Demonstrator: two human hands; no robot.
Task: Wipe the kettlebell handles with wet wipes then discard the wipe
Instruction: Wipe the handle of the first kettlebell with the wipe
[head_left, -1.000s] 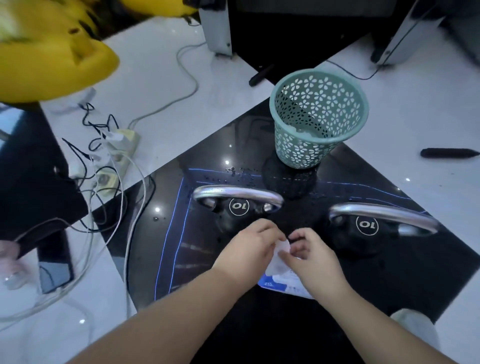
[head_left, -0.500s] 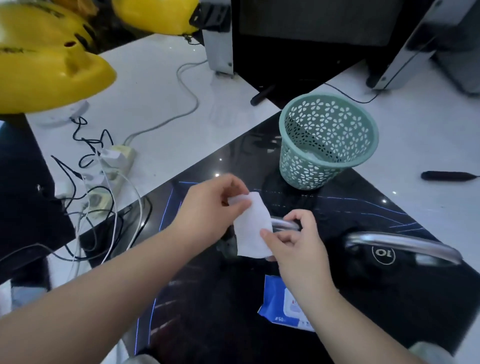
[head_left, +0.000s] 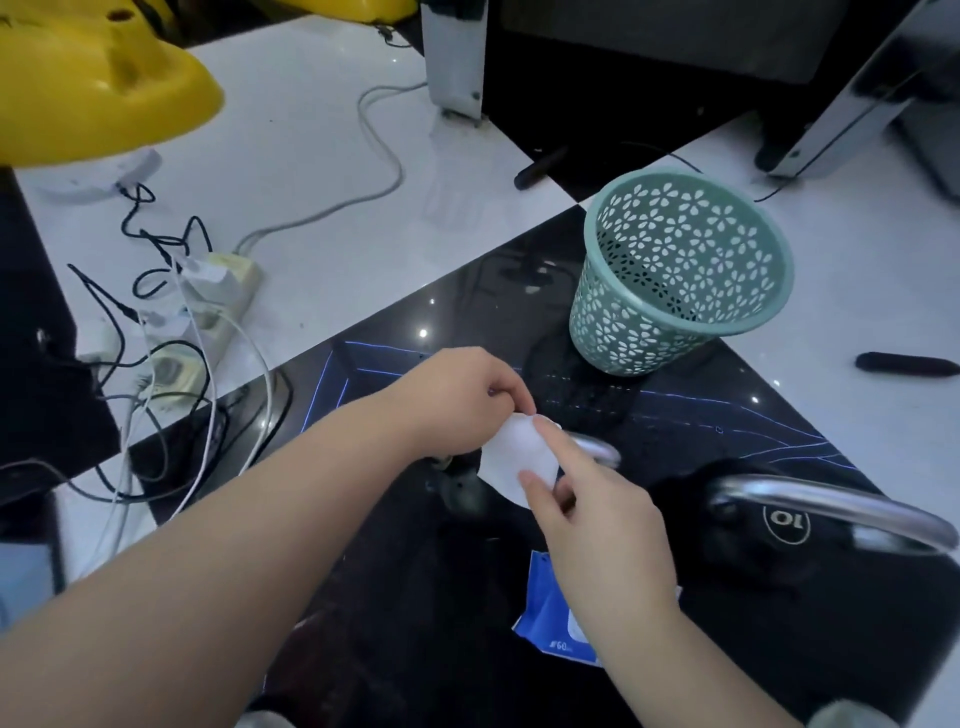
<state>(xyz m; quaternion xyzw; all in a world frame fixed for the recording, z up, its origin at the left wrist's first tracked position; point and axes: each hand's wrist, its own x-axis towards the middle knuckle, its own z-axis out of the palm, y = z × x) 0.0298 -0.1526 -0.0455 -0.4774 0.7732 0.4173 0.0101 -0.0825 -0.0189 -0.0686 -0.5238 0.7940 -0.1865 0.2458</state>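
Head view: glossy black floor tile, green basket (head_left: 680, 270) upper right. I see left hand (head_left: 457, 400) and right hand (head_left: 597, 514) both pinching the wet wipe (head_left: 514, 457) at centre frame, over the near kettlebell handle (head_left: 597, 449). Wipe: limp, light, slippery; grip by edges. Half a second ago it hung flatter, more open.
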